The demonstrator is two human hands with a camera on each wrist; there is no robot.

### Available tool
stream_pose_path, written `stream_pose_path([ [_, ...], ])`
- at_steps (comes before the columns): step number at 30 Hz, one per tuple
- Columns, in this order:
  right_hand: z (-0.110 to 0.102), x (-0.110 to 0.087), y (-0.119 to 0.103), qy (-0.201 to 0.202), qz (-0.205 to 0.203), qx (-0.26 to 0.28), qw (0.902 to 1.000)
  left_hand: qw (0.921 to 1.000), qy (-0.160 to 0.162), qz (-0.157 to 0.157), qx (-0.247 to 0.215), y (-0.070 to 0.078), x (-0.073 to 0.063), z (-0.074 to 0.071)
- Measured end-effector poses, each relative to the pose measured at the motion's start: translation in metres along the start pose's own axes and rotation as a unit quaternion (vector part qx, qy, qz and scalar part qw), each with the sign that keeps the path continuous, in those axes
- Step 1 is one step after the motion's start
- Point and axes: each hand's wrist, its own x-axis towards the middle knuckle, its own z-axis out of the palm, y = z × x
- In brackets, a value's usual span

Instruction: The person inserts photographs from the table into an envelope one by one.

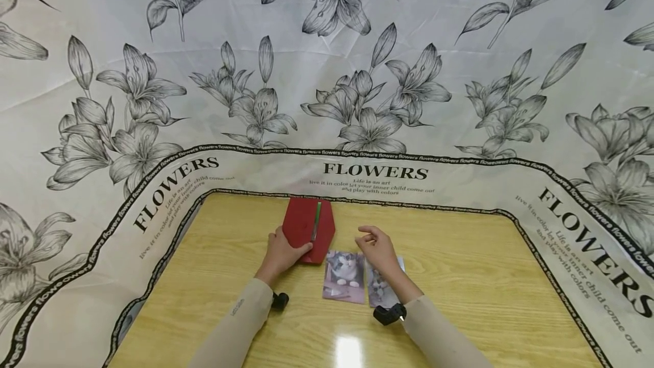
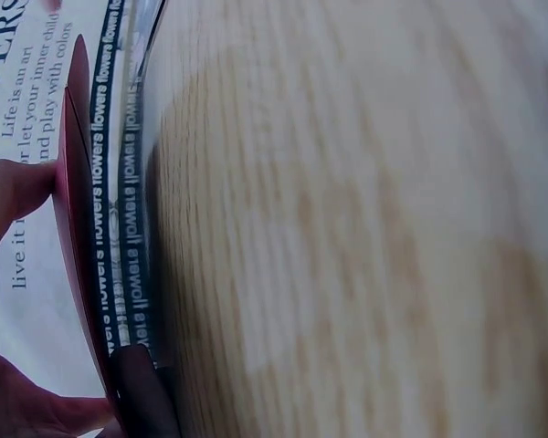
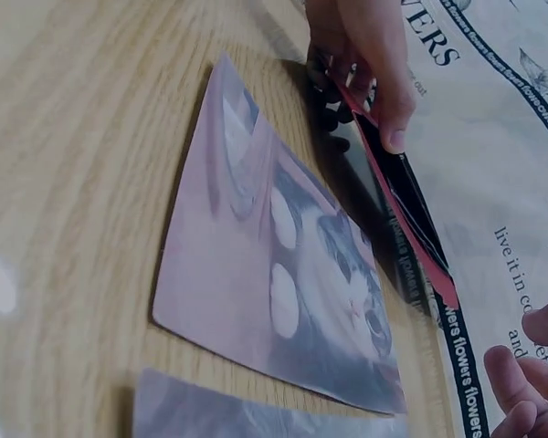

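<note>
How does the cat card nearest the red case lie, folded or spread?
Spread: the cat card lies face up on the table, its printed side showing, with no fold visible in head or right wrist view.

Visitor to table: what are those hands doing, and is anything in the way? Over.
Left hand gripping red folder. Right hand empty. Cat picture lying on table. Right forearm partly hiding second picture in head view.

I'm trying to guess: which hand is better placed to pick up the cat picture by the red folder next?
Probably the right hand: it holds nothing and is close to the cat picture. The left hand grips the red folder.
</note>
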Motion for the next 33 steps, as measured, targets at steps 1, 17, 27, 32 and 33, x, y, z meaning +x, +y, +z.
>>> stream_pose_path([
  [1,-0.003,-0.003,0.001,-0.001,0.000,-0.001,1.0000,1.0000,0.000,0.000,0.000,-0.001,0.000,0.000],
  [17,-0.048,-0.052,0.007,-0.007,0.039,-0.022,0.9990,1.0000,-0.001,0.002,-0.004,0.000,-0.001,0.000],
  [27,-0.067,-0.074,0.027,0.015,0.048,-0.083,0.9953,1.0000,0.000,0.007,-0.004,-0.001,-0.001,-0.001],
  [32,-0.074,-0.084,0.034,0.025,0.061,-0.127,0.9897,1.0000,0.001,0.006,-0.004,0.000,-0.001,0.000],
  [33,-0.075,-0.085,0.035,0.027,0.061,-0.135,0.9887,1.0000,0.001,0.007,-0.005,0.000,-0.001,0.000],
])
